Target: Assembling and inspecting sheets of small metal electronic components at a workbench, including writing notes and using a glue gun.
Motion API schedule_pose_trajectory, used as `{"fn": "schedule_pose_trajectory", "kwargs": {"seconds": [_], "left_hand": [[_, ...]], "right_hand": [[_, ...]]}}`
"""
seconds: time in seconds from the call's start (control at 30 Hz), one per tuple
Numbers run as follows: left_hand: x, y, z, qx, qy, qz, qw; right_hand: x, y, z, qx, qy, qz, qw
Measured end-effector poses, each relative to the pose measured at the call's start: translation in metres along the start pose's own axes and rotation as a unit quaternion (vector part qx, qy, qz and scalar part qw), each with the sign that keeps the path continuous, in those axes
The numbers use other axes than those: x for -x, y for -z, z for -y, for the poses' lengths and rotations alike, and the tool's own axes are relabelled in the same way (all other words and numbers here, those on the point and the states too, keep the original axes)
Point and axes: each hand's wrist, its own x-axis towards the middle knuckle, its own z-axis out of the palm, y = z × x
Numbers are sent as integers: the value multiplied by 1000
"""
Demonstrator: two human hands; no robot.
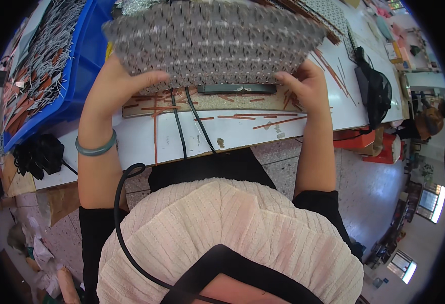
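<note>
Both of my hands hold up a large grey patterned sheet, a stiff mesh-like panel with rows of small dark shapes. My left hand grips its near left edge, thumb on top. My right hand grips its near right edge. The sheet hangs tilted over a white worktable. Below its near edge lie a dark flat bar and a tan board. A pale green bangle circles my left wrist.
A blue bin with several grey and brown strips stands at the left. Thin brown strips litter the table. Two black cables run off the near edge. A black fan sits at the right, a black bundle at the left.
</note>
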Motion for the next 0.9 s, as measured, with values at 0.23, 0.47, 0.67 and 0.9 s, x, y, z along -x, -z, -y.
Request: {"fn": "schedule_pose_trajectory", "kwargs": {"seconds": [0.23, 0.47, 0.67, 0.9], "left_hand": [[-8, -8, 6, 149, 52, 33, 987], [-5, -4, 4, 267, 34, -27, 963], [1, -11, -2, 316, 51, 5, 948], [-2, -30, 6, 444, 115, 68, 886]], "right_hand": [[-10, -16, 4, -135, -89, -6, 987], [4, -3, -2, -277, -28, -82, 957], [6, -22, 37, -214, -50, -98, 971], [14, -11, 40, -250, -9, -109, 962]]}}
